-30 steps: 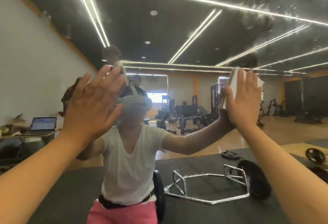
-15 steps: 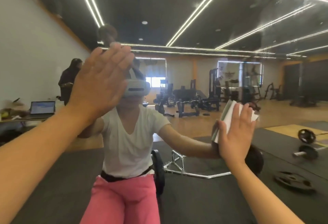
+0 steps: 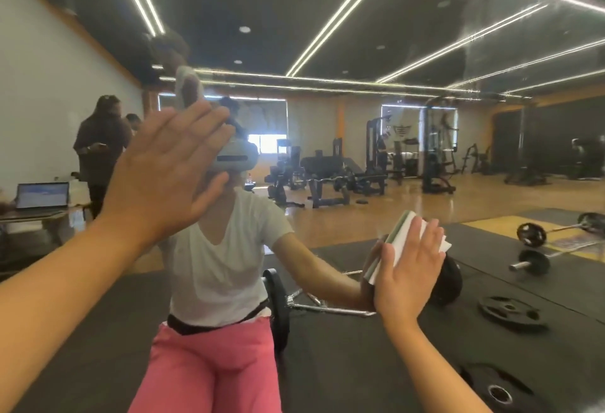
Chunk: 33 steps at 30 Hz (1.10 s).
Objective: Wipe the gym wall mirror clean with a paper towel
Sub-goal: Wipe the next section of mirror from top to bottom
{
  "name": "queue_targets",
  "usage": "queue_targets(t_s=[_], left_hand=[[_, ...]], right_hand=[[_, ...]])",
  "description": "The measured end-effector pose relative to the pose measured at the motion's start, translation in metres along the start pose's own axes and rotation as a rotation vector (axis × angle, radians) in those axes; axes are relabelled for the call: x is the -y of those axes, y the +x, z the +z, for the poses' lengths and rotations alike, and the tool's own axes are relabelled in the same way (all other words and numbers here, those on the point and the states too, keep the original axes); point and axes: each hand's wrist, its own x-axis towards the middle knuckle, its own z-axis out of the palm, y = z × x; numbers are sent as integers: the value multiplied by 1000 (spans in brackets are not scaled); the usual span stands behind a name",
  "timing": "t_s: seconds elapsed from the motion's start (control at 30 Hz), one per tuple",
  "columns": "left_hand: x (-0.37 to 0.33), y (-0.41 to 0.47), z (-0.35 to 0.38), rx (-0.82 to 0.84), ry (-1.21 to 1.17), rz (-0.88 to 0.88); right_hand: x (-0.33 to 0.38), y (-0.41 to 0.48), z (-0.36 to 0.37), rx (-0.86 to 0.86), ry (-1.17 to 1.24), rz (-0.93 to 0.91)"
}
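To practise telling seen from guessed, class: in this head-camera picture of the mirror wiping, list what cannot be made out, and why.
- Head view: most of the paper towel, covered by the right hand pressing it to the mirror.
- Head view: the mirror's edges, cut off by the frame.
- Head view: text on the reflected laptop screen, too small and blurred.
- Head view: whether the left hand touches the glass; only its back shows.

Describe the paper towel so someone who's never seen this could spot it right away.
The wall mirror fills the view, reflecting the gym. On its right side, the right hand lies flat, fingers straight, against the glass. The paper towel is the folded white pad under that palm; the left hand, higher and to the left, shows no towel.
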Motion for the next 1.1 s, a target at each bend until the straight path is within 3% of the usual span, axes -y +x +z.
queue_targets(t_s=[0.17,0.47,0.7,0.9,1.03,1.1], left_hand=[[0,-1,0,21,31,-2],[-2,0,-1,12,39,-29],[-3,-1,0,-15,15,-81],[-4,-2,-2,-22,-16,-140],[-3,-3,-4,-5,-23,-146],[-2,-2,-5,3,-21,-136]], right_hand=[[63,73,-13,-33,40,40],[154,184,-25,-62,21,-190],[166,114,-16,-29,41,-437],[147,27,-1,57,-39,-847],[118,24,-2,64,-45,-1093],[110,36,-4,62,-30,-1111]])
